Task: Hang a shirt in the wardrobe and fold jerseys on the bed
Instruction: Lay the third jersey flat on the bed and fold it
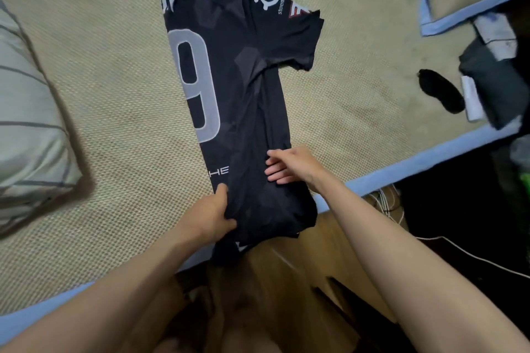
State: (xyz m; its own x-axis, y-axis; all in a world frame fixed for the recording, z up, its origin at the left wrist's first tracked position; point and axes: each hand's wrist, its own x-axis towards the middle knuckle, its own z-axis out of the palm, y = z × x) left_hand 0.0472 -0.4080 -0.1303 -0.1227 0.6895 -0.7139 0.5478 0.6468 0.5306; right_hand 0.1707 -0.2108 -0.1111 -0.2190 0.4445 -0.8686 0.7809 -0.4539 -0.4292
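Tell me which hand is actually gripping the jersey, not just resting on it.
The left hand: it pinches the black jersey at the hem. The right hand lies flat on it.

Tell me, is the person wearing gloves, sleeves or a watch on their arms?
No. The left hand and right hand have no gloves, rings or watch. Both forearms are uncovered as far as the picture shows, with no sleeves in view.

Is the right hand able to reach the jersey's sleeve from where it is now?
Probably yes. The right hand rests flat on the jersey near its hem, and the sleeve lies spread further up the same side, with nothing between them on the mat.
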